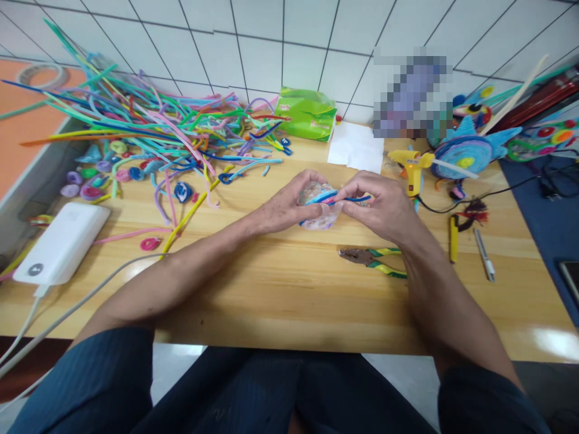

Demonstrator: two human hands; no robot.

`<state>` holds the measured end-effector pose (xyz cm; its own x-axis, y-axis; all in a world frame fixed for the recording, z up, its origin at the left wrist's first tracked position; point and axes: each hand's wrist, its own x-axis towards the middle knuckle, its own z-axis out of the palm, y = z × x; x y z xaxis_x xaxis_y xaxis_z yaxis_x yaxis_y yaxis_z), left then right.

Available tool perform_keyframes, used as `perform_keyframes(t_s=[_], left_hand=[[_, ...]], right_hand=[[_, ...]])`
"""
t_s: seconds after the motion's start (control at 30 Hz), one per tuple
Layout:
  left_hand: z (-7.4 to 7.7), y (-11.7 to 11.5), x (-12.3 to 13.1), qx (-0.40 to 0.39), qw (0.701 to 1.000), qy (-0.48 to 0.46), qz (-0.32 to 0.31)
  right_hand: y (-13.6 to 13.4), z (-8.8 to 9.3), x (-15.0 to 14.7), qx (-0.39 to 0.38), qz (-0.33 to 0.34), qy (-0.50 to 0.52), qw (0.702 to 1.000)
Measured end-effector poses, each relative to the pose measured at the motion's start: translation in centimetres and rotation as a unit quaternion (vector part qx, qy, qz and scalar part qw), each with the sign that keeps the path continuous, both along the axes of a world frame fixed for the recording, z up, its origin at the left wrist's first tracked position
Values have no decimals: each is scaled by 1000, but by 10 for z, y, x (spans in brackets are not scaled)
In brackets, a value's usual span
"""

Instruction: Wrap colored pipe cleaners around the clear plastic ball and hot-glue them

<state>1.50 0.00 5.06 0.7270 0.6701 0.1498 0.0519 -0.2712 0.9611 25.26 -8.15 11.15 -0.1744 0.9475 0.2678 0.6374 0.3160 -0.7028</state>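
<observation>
My left hand point(289, 208) is closed around a round coiled disc of pipe cleaners point(319, 205), pale pink with blue bands, held just above the wooden table point(280, 289). My right hand point(384, 205) pinches a blue pipe cleaner point(353, 199) that runs from the disc's edge toward the right. Both hands meet over the middle of the table, fingers curled.
A big heap of coloured pipe cleaners point(158, 129) and small coils fills the back left. A white power bank point(61, 241) with cables lies at the left. Pliers point(373, 260), a yellow glue gun point(411, 166), a pen point(484, 254), a green packet point(307, 113) and finished fish figures point(470, 150) are around.
</observation>
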Motion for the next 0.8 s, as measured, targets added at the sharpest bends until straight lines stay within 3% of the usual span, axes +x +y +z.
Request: perform_keyframes(t_s=[0.23,0.4,0.8], left_hand=[[-3,2,-3,-14,1000,4,-20],[2,2,-7,-7,1000,14,-27],[-2,3,-6,-14,999,13,-33]], right_hand=[[0,-10,-1,-72,-45,33,996],[4,-11,1,-113,-37,68,991],[-2,-2,-6,-118,-31,50,991]])
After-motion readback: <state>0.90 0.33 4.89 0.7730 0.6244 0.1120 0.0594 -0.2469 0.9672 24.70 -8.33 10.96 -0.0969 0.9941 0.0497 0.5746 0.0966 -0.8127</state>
